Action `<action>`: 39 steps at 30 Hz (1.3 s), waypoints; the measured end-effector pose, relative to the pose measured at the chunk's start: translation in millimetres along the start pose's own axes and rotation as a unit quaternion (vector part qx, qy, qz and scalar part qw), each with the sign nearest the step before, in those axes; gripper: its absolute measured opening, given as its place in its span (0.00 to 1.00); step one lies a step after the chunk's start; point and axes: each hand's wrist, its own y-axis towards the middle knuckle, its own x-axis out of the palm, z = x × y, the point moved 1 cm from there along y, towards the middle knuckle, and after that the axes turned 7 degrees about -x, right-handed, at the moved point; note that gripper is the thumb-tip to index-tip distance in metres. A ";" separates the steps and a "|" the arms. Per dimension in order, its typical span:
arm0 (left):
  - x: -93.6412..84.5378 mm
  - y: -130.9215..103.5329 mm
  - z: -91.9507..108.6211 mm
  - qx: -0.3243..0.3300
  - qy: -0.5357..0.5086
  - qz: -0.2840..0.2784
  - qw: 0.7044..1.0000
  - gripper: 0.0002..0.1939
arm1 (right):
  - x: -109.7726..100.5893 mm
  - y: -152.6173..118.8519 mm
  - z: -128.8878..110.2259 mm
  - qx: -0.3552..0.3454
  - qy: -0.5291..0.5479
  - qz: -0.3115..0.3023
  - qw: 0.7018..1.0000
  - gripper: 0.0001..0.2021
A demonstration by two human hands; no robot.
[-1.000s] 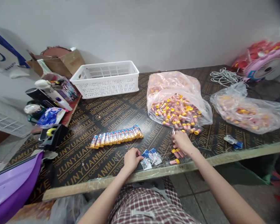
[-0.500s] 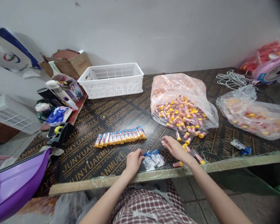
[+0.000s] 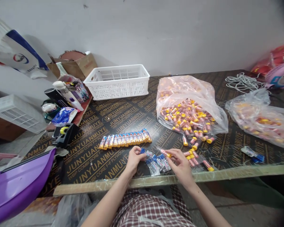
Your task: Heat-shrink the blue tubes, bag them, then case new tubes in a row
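Observation:
My left hand (image 3: 134, 158) pinches the blue end of a small clear packet (image 3: 149, 154) near the table's front edge. More blue-and-clear packets (image 3: 155, 167) lie in a loose overlapping pile just beside it. Between the fingertips of my right hand (image 3: 180, 164) is a small clear tube (image 3: 164, 152) with pink contents and a yellow cap, its cap end toward the palm. The tube is held over the packets, apart from the one in my left hand. Behind my hands, blue-labelled tubes (image 3: 126, 138) with yellow ends stand out in a slanting row, side by side.
An open plastic bag (image 3: 186, 86) spills yellow-capped tubes (image 3: 191, 118) toward my right hand. Farther right are another bag of tubes (image 3: 262, 118), a packet (image 3: 252, 154) and a coiled cord (image 3: 243, 82). A white basket (image 3: 118, 90) stands behind; a tape dispenser (image 3: 65, 135) sits left.
My right hand has picked up a yellow-capped tube and turned inward. My left hand now lifts a packet's blue end. The view has shifted slightly left.

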 end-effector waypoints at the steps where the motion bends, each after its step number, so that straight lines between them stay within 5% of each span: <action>1: -0.1 0.0 2.1 -0.004 -0.019 0.006 1.000 0.22 | 1.2 -2.2 -2.1 -0.001 0.004 -0.001 1.000 0.10; 17: -1.3 -3.3 12.0 -0.031 -0.122 0.061 0.990 0.18 | 14.6 -11.1 -20.0 -0.112 -0.093 0.026 0.989 0.16; 30: 0.4 -1.4 8.6 0.017 -0.074 0.060 0.995 0.20 | 23.1 -12.9 -15.0 -0.098 -0.062 -0.037 0.993 0.13; 39: -5.8 -0.4 7.9 0.036 -0.049 0.082 0.995 0.22 | 15.6 -9.2 -22.0 -0.129 -0.088 0.031 0.987 0.15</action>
